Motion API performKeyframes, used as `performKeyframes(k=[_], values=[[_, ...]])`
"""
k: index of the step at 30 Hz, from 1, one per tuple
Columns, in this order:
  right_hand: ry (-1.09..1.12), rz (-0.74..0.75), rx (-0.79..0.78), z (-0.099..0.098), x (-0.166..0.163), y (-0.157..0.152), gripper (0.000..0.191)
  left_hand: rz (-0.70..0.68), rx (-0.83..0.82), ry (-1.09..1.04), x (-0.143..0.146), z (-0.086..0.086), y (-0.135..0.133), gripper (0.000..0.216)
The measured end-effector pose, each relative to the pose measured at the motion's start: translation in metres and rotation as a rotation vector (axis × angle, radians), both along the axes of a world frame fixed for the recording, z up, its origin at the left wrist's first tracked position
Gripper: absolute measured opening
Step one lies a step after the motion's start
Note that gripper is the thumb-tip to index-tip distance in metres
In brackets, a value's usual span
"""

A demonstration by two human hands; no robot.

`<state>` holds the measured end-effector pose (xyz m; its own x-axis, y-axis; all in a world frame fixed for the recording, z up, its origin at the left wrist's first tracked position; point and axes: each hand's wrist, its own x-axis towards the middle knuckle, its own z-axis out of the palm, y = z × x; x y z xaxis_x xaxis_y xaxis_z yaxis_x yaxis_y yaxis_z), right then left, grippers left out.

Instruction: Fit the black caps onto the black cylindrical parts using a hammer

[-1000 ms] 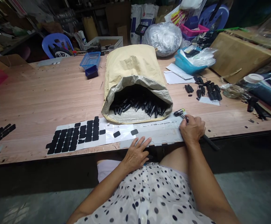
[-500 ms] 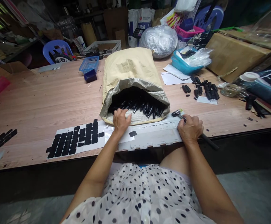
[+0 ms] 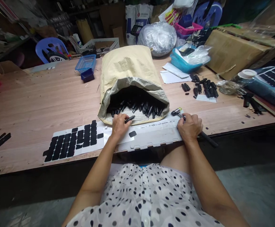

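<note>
Pinching black piece in left hand by sack, gripping hammer in right hand. Looks like fetching tbh; probably needs lifting clear.

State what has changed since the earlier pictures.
The left hand moved forward and left to the mouth of the open cream sack and took hold of a slim black tapered piece. The right hand still holds the black-handled hammer; the sack stayed put.
</note>
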<state>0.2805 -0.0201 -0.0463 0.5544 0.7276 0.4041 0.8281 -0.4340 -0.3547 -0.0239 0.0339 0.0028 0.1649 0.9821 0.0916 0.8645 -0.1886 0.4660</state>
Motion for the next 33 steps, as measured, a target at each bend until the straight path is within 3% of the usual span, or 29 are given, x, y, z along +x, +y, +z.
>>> performKeyframes(k=[3,6,14,33], values=[[0.003,-0.001,-0.007,0.001,0.001,-0.001,0.028,-0.180,-0.074,-0.101,0.007,-0.007,-0.022,0.009],[-0.003,-0.002,-0.003,0.001,0.002,-0.001,0.028,-0.251,-0.103,-0.142,0.014,-0.016,-0.032,0.010],[-0.030,-0.009,0.025,-0.001,0.004,-0.001,0.027,-0.249,-0.062,-0.174,0.014,-0.031,-0.033,0.016],[0.022,-0.008,0.010,-0.004,0.011,0.002,0.028,-0.260,-0.029,-0.184,0.017,-0.035,-0.031,0.013]])
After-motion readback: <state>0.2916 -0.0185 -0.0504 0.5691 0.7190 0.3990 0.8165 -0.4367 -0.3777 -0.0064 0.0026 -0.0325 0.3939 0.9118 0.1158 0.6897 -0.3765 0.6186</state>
